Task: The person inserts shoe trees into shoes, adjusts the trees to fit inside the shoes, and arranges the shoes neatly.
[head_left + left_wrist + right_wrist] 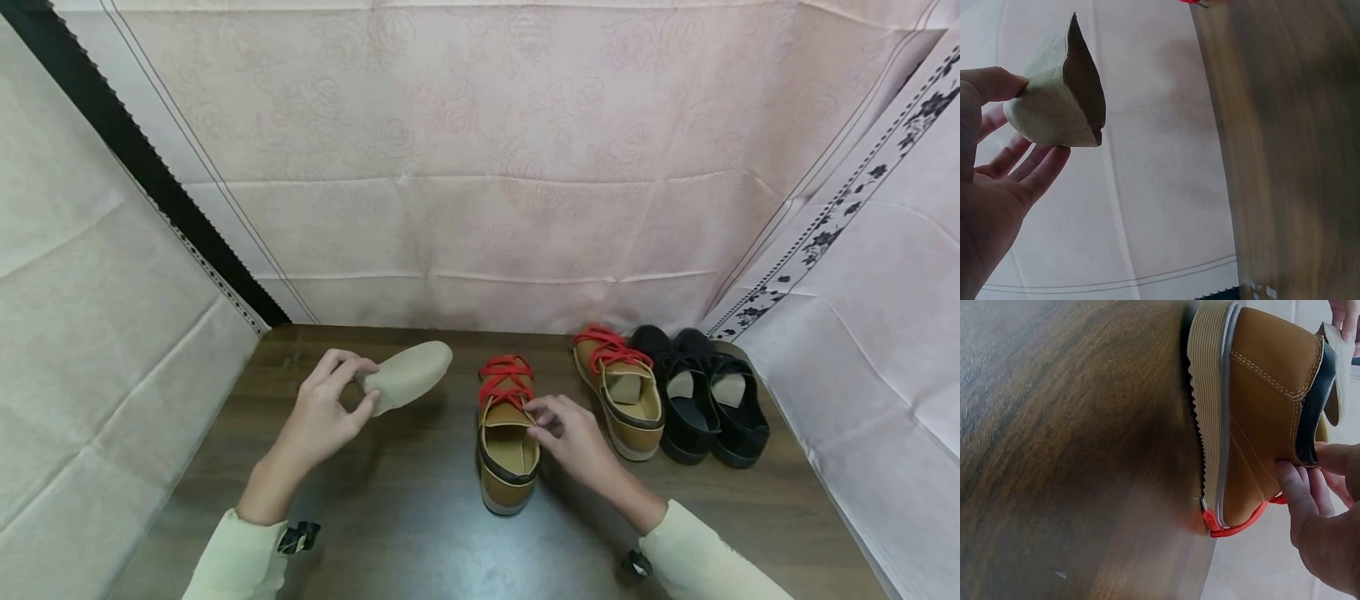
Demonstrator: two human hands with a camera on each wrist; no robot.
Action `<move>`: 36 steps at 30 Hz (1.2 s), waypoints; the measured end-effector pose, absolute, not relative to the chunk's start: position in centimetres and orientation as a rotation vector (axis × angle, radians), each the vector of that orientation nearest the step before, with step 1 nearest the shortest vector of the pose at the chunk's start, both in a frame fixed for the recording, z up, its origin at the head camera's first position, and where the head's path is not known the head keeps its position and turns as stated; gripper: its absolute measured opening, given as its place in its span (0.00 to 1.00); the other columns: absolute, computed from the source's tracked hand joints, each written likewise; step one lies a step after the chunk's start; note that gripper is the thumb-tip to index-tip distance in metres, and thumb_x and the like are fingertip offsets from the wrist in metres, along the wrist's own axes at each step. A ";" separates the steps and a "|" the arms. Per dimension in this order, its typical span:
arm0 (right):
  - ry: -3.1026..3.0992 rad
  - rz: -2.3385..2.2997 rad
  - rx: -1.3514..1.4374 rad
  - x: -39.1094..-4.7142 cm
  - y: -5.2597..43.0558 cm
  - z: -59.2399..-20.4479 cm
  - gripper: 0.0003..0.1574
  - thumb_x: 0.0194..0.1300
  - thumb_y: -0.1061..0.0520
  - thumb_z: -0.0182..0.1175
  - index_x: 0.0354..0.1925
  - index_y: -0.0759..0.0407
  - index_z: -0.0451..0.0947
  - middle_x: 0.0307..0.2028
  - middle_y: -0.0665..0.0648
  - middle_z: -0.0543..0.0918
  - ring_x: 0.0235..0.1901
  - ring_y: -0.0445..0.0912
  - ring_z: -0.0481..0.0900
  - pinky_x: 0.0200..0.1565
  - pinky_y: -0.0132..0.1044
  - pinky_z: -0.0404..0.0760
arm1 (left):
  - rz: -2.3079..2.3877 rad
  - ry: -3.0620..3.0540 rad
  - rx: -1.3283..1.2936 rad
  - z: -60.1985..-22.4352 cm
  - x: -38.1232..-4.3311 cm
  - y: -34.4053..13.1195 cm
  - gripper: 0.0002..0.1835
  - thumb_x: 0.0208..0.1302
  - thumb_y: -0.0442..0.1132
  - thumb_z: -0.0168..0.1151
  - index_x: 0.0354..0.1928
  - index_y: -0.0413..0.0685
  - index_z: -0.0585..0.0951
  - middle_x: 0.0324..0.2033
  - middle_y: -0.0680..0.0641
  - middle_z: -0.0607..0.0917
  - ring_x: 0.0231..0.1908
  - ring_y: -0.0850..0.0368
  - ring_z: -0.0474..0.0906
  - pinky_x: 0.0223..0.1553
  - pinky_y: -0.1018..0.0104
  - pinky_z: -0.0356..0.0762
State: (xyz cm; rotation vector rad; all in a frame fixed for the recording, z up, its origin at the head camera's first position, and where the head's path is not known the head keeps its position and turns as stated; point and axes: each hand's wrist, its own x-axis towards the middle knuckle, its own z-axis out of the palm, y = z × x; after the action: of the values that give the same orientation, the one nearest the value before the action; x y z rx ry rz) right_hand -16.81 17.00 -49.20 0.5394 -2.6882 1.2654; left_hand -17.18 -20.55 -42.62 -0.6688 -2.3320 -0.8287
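Observation:
My left hand [324,407] pinches a beige moulded shoe insert [412,377] between thumb and fingers, raised over the left part of the table. In the left wrist view the insert [1054,112] shows a rounded end at the thumb and a hollow, darker side. A tan shoe [504,490] with red laces [507,379] stands at the middle, toe away from me, its opening facing up. My right hand [573,442] pinches the right side of its collar. The right wrist view shows the shoe [1260,412] from the side, fingers outside the collar and thumb at its edge.
To the right stand another tan shoe [630,429] with red laces and two black shoes [686,442], each with a pale insert inside. Patterned cloth [480,208] hangs behind the brown wooden table [390,517] and at both sides.

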 end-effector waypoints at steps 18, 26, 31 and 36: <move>-2.700 1.319 0.556 -17.1 17.7 -49.2 0.21 0.60 0.61 0.75 0.52 0.51 0.84 0.35 0.46 0.81 0.38 0.39 0.82 0.43 0.33 0.86 | -0.918 -2.358 -0.742 -41.7 -16.2 -19.1 0.18 0.55 0.29 0.76 0.47 0.45 0.84 0.44 0.48 0.80 0.41 0.58 0.80 0.46 0.81 0.75; -2.709 1.338 0.550 -17.2 17.7 -49.2 0.21 0.61 0.62 0.75 0.52 0.50 0.84 0.35 0.46 0.81 0.38 0.39 0.82 0.43 0.33 0.86 | -0.965 -2.371 -0.801 -41.2 -15.6 -18.4 0.18 0.55 0.29 0.76 0.48 0.46 0.84 0.46 0.50 0.80 0.42 0.60 0.79 0.45 0.81 0.76; -2.709 1.344 0.542 -17.2 17.6 -49.2 0.21 0.61 0.62 0.75 0.52 0.50 0.84 0.35 0.46 0.82 0.38 0.40 0.82 0.43 0.34 0.86 | -0.959 -2.394 -0.836 -40.7 -15.1 -18.0 0.18 0.58 0.29 0.74 0.50 0.48 0.84 0.49 0.50 0.80 0.44 0.59 0.79 0.46 0.76 0.77; -2.698 1.336 0.546 -17.1 17.6 -49.2 0.21 0.61 0.62 0.75 0.52 0.50 0.84 0.35 0.46 0.82 0.38 0.39 0.82 0.43 0.34 0.86 | -0.939 -2.413 -0.868 -40.4 -14.7 -17.5 0.17 0.59 0.30 0.73 0.50 0.50 0.84 0.50 0.52 0.81 0.48 0.58 0.80 0.48 0.64 0.80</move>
State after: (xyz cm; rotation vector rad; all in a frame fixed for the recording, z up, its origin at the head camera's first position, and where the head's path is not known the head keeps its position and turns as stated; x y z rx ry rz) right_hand -17.09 17.57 -49.20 0.5459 -2.6978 1.3356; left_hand -14.72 -17.55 -40.38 -0.8680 -2.4126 -0.9394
